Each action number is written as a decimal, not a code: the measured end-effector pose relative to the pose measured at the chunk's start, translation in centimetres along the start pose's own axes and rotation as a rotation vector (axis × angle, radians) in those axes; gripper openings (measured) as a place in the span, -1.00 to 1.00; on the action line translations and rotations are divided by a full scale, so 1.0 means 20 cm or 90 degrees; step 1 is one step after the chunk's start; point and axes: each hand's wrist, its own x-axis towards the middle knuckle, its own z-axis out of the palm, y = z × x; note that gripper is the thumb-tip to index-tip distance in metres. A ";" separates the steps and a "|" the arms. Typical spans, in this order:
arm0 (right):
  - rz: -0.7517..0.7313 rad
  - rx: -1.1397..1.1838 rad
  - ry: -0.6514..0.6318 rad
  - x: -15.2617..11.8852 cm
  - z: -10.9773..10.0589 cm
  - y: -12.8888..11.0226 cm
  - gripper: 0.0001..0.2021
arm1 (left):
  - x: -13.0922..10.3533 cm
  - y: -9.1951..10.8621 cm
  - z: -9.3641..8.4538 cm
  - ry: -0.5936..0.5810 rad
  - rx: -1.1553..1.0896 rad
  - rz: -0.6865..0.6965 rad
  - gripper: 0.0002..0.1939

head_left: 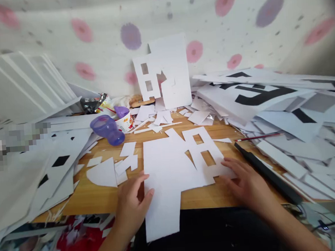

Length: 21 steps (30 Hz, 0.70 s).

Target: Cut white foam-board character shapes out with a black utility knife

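Note:
A white cut-out sheet (164,164) with two rectangular openings on its right part lies over the front of the wooden table, its lower left part jutting past the edge. My left hand (134,200) is closed on the sheet's left edge, thumb and fingers pinching it. At the lower right corner of the sheet, my right hand (241,177) grips it between thumb and fingers. A similar white cut-out (175,71) stands upright against the patterned curtain at the back.
Paper scraps (127,162) lie left of the sheet. A purple cup (107,129) stands behind them beside a paper tub (125,122). At right are a long black tool (268,172), a pencil (258,137) and piled white boards (248,97). More sheets (55,164) cover the left.

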 end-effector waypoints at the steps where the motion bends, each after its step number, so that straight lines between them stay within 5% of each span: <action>1: 0.007 0.022 0.002 0.01 0.00 -0.01 -0.63 | 0.01 0.00 0.00 0.017 -0.011 -0.021 -0.71; 6: -0.029 0.074 -0.003 0.06 -0.05 0.01 -0.67 | 0.05 -0.05 -0.03 0.028 0.000 -0.047 -0.74; 11: 0.089 -0.205 0.054 0.07 -0.16 0.20 -0.61 | 0.06 0.02 -0.04 0.063 0.067 0.090 -0.71; 16: 0.146 -0.319 -0.059 0.03 -0.20 0.35 -0.51 | 0.07 0.26 0.06 -0.106 0.116 0.287 -0.34; 21: 0.206 -0.275 -0.072 0.04 -0.22 0.32 -0.55 | 0.26 0.46 0.15 -0.292 0.149 0.275 -0.37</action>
